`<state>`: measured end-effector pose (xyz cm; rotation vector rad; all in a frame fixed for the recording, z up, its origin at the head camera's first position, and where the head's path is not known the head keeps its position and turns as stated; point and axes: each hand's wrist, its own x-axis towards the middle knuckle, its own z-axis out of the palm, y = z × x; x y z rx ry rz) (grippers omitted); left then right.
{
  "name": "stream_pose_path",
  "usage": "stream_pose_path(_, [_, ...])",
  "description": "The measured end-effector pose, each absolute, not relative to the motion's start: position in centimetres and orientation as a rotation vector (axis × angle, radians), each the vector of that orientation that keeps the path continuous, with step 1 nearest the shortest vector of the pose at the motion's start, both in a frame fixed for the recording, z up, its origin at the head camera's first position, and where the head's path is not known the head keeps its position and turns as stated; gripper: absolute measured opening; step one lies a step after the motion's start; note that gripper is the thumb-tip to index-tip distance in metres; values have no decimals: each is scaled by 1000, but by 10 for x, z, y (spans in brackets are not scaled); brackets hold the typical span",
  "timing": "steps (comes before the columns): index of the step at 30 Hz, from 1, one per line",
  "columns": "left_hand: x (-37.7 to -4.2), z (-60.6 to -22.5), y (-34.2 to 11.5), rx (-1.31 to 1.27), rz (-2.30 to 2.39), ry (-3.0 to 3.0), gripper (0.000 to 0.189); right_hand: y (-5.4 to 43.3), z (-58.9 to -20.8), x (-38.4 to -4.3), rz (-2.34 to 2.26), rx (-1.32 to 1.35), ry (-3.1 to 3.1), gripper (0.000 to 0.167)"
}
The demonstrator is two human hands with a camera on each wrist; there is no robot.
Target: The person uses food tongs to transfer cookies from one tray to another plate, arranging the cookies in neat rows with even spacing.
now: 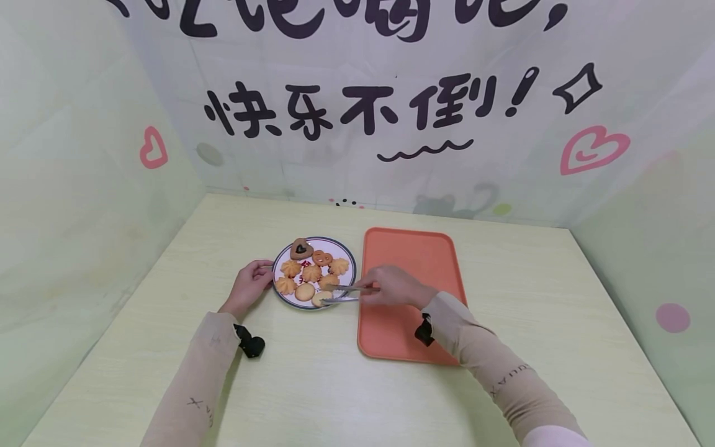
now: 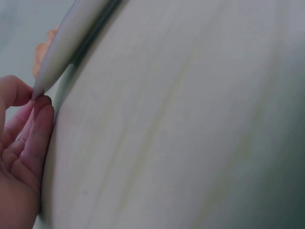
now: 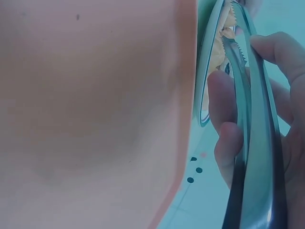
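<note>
A round plate (image 1: pixel 335 248) with a dark-rimmed edge holds several cookies, among them a heart-shaped cookie (image 1: pixel 301 249), a pretzel-shaped one (image 1: pixel 322 257) and swirled ones (image 1: pixel 311 273). At the plate's left rim, my left hand (image 1: pixel 251 285) pinches the edge, thumb above and fingertips below in the left wrist view. My right hand (image 1: pixel 393 285) grips metal tongs (image 3: pixel 257 143) with serrated tips. Those tips lie spread over the plate's lower right, at a plain round cookie (image 1: pixel 321 299) and a swirled cookie (image 1: pixel 328 282). Whether they touch either one, I cannot tell.
An orange tray (image 1: pixel 413 248) lies just right of the plate, under my right hand and forearm. Both stand on a pale wood-grain table (image 1: pixel 301 385). Printed cloth walls (image 1: pixel 346 174) rise at the back and on both sides.
</note>
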<state>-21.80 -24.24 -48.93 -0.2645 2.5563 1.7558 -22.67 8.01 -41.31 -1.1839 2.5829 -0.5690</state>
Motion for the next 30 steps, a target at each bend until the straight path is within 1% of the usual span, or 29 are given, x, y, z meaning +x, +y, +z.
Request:
stream_pose_path(7, [-217, -488, -242, -261, 1760, 2556, 34, 87, -412, -226, -602, -1158, 2597, 27])
stream_pose_path(12, [-217, -488, -241, -263, 1750, 2557, 34, 98, -409, -227, -629, -1116, 2628, 27])
stream_pose_path(19, [-218, -486, -240, -297, 1727, 2561, 36, 116, -405, -228, -657, -980, 2708, 32])
stream_pose_path(30, [-216, -488, -243, -330, 1700, 2560, 37, 156, -402, -226, -742, -900, 2763, 33])
